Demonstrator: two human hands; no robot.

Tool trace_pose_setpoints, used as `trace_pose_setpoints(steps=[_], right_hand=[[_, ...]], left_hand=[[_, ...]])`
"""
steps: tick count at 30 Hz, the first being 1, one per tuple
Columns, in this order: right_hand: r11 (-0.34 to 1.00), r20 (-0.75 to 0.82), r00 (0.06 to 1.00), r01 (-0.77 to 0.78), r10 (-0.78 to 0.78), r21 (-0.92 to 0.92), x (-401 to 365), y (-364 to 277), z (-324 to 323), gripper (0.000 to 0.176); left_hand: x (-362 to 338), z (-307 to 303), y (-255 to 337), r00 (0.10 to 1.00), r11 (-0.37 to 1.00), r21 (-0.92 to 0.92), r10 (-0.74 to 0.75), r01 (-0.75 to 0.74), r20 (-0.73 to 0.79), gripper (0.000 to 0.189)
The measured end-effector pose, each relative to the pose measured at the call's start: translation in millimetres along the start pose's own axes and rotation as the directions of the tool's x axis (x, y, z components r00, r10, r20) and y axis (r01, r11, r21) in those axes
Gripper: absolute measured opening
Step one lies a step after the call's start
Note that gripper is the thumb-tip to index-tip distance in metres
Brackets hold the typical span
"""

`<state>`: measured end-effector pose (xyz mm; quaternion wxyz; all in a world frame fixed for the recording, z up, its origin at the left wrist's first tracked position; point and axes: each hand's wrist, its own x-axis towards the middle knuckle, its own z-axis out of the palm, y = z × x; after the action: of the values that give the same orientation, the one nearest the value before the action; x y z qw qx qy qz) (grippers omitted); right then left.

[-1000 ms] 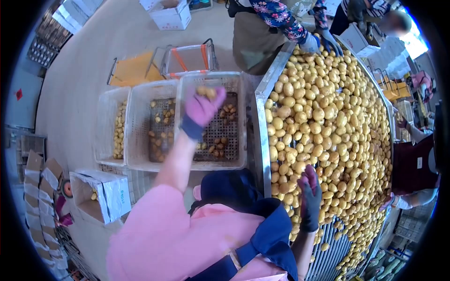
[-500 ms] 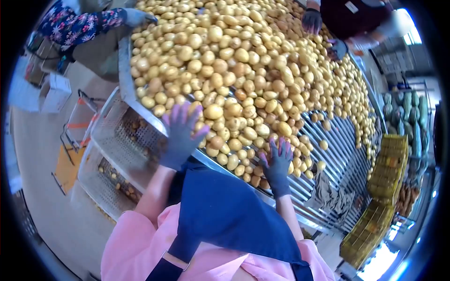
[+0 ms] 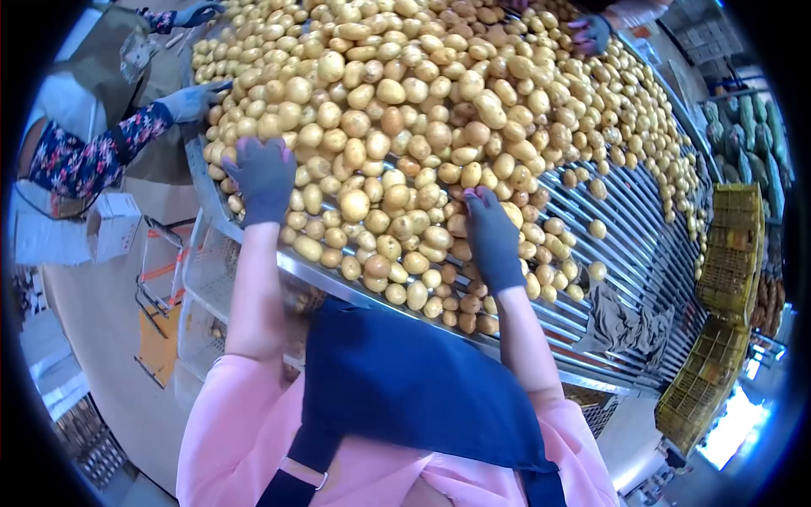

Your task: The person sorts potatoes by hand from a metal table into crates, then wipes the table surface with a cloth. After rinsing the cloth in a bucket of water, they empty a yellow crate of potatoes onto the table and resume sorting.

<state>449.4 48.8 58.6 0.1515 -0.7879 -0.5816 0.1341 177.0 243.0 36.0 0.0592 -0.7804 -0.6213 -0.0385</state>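
Note:
Yellow-brown potatoes (image 3: 389,91) lie heaped over a metal roller table (image 3: 621,245). My left hand (image 3: 263,182), in a dark glove with purple fingertips, rests on the potatoes near the table's left edge. Its fingers are apart and no potato is seen in its grasp. My right hand (image 3: 492,241), gloved alike, reaches into the near part of the heap beside the bare rollers. Its fingers bend down among the potatoes and are partly hidden; nothing is visibly gripped.
A grey rag (image 3: 621,321) lies on the rollers at right. Yellow crates (image 3: 728,253) stand beyond the right end. Pale plastic crates (image 3: 207,279) sit below the left edge. Gloved hands of other people (image 3: 190,101) (image 3: 591,34) touch the heap at left and far right.
My left hand has moved left and further up the heap. The right hand has reached forward, its fingers now less spread. A co-worker's gloved hand at left has come nearer. The view has shifted.

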Motion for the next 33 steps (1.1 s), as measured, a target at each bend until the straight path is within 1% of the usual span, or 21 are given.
trace_pose_setpoints(steps=[1, 2, 4, 6, 7, 8, 11, 13, 15, 17, 19, 20, 21, 23, 25, 26, 27, 29, 30, 31, 33], right_hand=[[1.0, -0.004, 1.0, -0.012, 0.012, -0.003, 3, 4, 5, 0.024], [0.999, 0.0, 0.999, -0.038, 0.038, 0.013, 6, 4, 9, 0.025], [0.995, -0.014, 0.999, -0.044, 0.046, 0.085, 5, 10, 19, 0.03], [0.995, -0.006, 1.0, -0.014, 0.014, 0.095, 4, 16, 19, 0.031], [0.995, 0.002, 1.0, 0.026, -0.026, 0.1, 4, 17, 16, 0.032], [0.994, 0.029, 0.999, 0.021, -0.024, 0.103, 3, 16, 9, 0.034], [0.997, 0.126, 0.992, -0.011, 0.021, -0.077, 1, 20, 0, 0.032], [0.988, 0.089, 0.996, 0.015, -0.001, -0.155, 1, 28, -4, 0.03], [0.934, 0.027, 0.983, 0.179, -0.179, -0.308, 8, 31, -5, 0.029], [0.944, 0.045, 0.981, 0.195, -0.19, -0.267, 16, 36, -3, 0.027], [0.954, 0.101, 0.967, 0.248, -0.234, -0.168, 19, 40, -4, 0.026], [0.956, 0.094, 0.969, 0.241, -0.228, -0.165, 17, 40, -5, 0.026], [0.978, 0.055, 0.982, 0.187, -0.182, -0.093, 14, 40, -8, 0.023], [0.991, 0.024, 0.991, 0.131, -0.131, -0.019, 14, 39, -14, 0.019], [0.989, -0.06, 0.987, 0.151, -0.151, -0.004, 14, 27, -14, 0.015], [0.975, -0.11, 0.981, 0.173, -0.158, 0.138, 15, 16, -12, 0.013], [0.974, -0.111, 0.981, 0.174, -0.158, 0.144, 18, 8, -7, 0.013], [0.992, 0.21, 0.974, 0.068, -0.088, 0.102, 25, -1, 0, 0.018], [0.969, 0.002, 0.973, 0.23, -0.231, 0.091, 24, 7, 18, 0.026], [0.969, 0.002, 0.972, 0.232, -0.233, 0.089, 23, 10, 19, 0.026], [0.918, -0.105, 0.915, 0.395, -0.389, 0.039, 24, 16, 19, 0.034]], left_hand=[[-1, -14, 8, 0.993, 0.996, -0.066, 0.047, -0.054, -0.11, 0.03], [-6, -31, 23, 0.939, 0.968, -0.129, 0.168, -0.214, -0.3, 0.028], [-13, -38, 55, 0.897, 0.771, -0.464, 0.324, -0.435, -0.302, 0.024], [-26, -29, 91, 0.852, 0.611, -0.659, 0.516, -0.44, -0.09, 0.026], [-32, -36, 110, 0.827, 0.658, -0.616, 0.561, -0.433, 0.018, 0.027], [-34, -13, 121, 0.792, 0.663, -0.551, 0.611, -0.506, 0.009, 0.031], [-30, 28, 145, 0.801, 0.714, -0.518, 0.592, -0.471, 0.088, 0.036], [-21, 22, 150, 0.778, 0.696, -0.566, 0.612, -0.443, 0.144, 0.039], [-16, 16, 147, 0.752, 0.657, -0.663, 0.624, -0.358, 0.212, 0.036], [-9, 22, 144, 0.757, 0.618, -0.704, 0.629, -0.349, 0.176, 0.037], [-10, 8, 141, 0.762, 0.611, -0.759, 0.595, -0.224, 0.255, 0.038], [-10, 5, 136, 0.785, 0.511, -0.844, 0.585, -0.162, 0.204, 0.041], [-12, -1, 134, 0.779, 0.512, -0.842, 0.593, -0.17, 0.203, 0.041], [-15, -17, 132, 0.842, 0.562, -0.743, 0.539, -0.364, -0.005, 0.041], [-27, -22, 141, 0.794, 0.609, -0.705, 0.599, -0.362, 0.109, 0.04], [-40, -23, 149, 0.739, 0.673, -0.588, 0.649, -0.448, 0.179, 0.039], [-49, -23, 157, 0.685, 0.708, -0.458, 0.683, -0.538, 0.253, 0.037], [-53, -18, 162, 0.691, 0.697, -0.441, 0.693, -0.566, 0.208, 0.036], [-50, -15, 162, 0.704, 0.727, -0.472, 0.658, -0.499, 0.268, 0.038], [-47, -11, 162, 0.714, 0.756, -0.499, 0.618, -0.424, 0.329, 0.041], [-42, -7, 143, 0.754, 0.709, -0.58, 0.615, -0.401, 0.231, 0.045]])
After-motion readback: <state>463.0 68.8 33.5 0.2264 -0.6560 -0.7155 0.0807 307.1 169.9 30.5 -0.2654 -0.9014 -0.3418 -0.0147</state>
